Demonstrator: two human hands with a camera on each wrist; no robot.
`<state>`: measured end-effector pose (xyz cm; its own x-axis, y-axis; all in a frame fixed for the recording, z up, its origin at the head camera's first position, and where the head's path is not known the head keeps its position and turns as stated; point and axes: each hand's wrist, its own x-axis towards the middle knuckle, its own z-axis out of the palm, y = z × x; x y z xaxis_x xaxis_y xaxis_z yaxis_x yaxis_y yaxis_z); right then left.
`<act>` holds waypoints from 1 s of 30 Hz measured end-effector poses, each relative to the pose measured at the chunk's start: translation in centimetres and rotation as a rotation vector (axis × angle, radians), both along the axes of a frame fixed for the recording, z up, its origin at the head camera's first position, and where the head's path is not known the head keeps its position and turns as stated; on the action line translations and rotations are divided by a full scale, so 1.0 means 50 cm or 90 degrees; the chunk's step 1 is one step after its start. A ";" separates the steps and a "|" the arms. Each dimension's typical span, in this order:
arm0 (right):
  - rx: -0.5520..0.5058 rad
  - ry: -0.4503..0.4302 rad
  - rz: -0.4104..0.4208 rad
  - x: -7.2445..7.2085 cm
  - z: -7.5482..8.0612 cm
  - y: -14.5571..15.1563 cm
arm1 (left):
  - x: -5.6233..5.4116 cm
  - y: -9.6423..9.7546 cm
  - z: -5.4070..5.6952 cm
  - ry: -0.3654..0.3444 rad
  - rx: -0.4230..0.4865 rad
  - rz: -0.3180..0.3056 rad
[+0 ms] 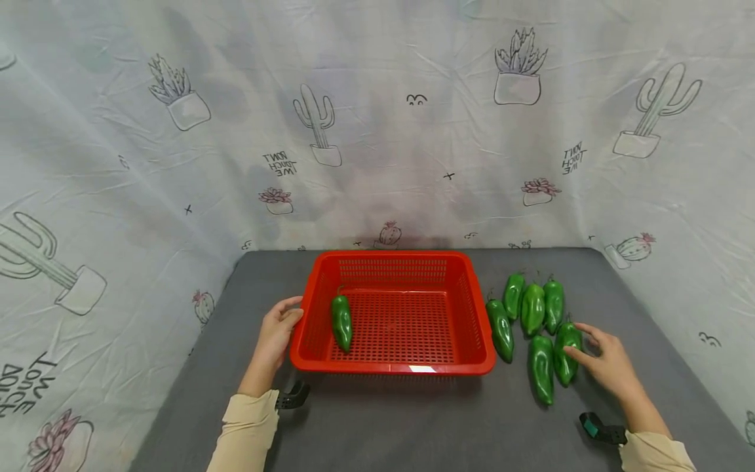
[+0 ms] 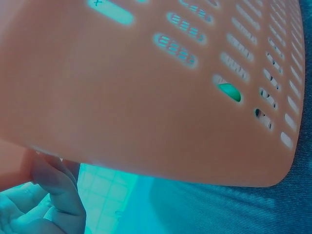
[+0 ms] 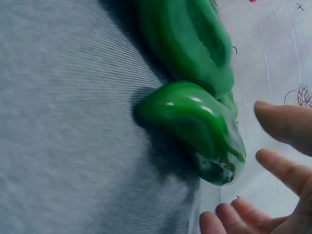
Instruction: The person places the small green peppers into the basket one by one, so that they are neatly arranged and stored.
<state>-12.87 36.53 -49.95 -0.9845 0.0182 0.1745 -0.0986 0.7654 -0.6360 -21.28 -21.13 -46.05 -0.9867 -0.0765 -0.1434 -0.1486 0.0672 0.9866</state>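
A red plastic basket stands mid-table, with one green pepper lying inside near its left wall. My left hand grips the basket's left rim, and its curled fingers show beneath that rim in the left wrist view. At the right, my right hand reaches over a green pepper, thumb on one side and fingers on the other. In the right wrist view the spread fingers stand a little apart from that shiny pepper.
Close by lie more green peppers: one beside the reached-for pepper, one along the basket's right side, and several farther back. Grey cloth covers the table. A white patterned curtain hangs behind and at both sides.
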 end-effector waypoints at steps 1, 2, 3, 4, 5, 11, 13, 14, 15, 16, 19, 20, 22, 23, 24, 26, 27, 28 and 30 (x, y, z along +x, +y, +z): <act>0.009 0.001 0.000 0.001 -0.003 0.000 | 0.000 0.001 0.000 0.001 0.000 0.000; 0.016 -0.001 -0.003 0.003 -0.006 -0.001 | 0.001 0.001 -0.001 0.002 0.000 0.001; 0.017 -0.004 -0.004 0.003 -0.008 -0.002 | 0.001 0.001 -0.001 0.002 0.000 0.001; 0.018 -0.013 -0.003 0.004 -0.010 -0.002 | 0.002 0.002 -0.001 0.003 0.001 0.002; 0.018 -0.020 -0.002 0.003 -0.012 -0.002 | 0.002 0.002 -0.002 0.003 0.001 0.001; 0.015 -0.038 -0.004 0.005 -0.019 -0.005 | 0.006 0.003 -0.003 0.001 -0.004 -0.003; 0.008 -0.028 -0.001 0.006 -0.021 -0.007 | 0.006 0.003 -0.004 0.002 -0.005 -0.002; 0.006 -0.024 0.002 0.005 -0.022 -0.008 | 0.006 0.003 -0.005 0.003 -0.005 -0.001; 0.004 -0.019 0.004 0.005 -0.023 -0.008 | 0.007 0.003 -0.005 0.004 -0.006 0.000; 0.004 -0.016 0.005 0.004 -0.024 -0.009 | 0.007 0.003 -0.006 0.004 -0.006 0.001; 0.006 -0.013 0.007 0.003 -0.025 -0.011 | 0.008 0.003 -0.006 0.004 -0.008 0.004; 0.009 -0.014 0.009 0.003 -0.024 -0.011 | 0.008 0.003 -0.005 0.003 -0.009 0.005; 0.017 -0.017 0.010 0.001 -0.022 -0.013 | 0.008 0.003 -0.004 0.002 -0.010 0.005; 0.020 -0.021 0.013 -0.001 -0.021 -0.013 | 0.008 0.002 -0.004 0.003 -0.011 0.004; 0.024 -0.027 0.014 -0.002 -0.020 -0.013 | 0.008 0.002 -0.003 0.003 -0.012 0.005; 0.033 -0.042 0.016 -0.006 -0.018 -0.013 | 0.008 0.002 -0.002 0.004 -0.013 0.006; 0.036 -0.048 0.016 -0.008 -0.018 -0.013 | 0.007 0.002 -0.001 0.005 -0.014 0.006; 0.039 -0.055 0.016 -0.010 -0.017 -0.012 | 0.007 0.002 -0.001 0.005 -0.014 0.007; 0.044 -0.067 0.016 -0.012 -0.017 -0.012 | 0.006 0.002 -0.001 0.004 -0.015 0.008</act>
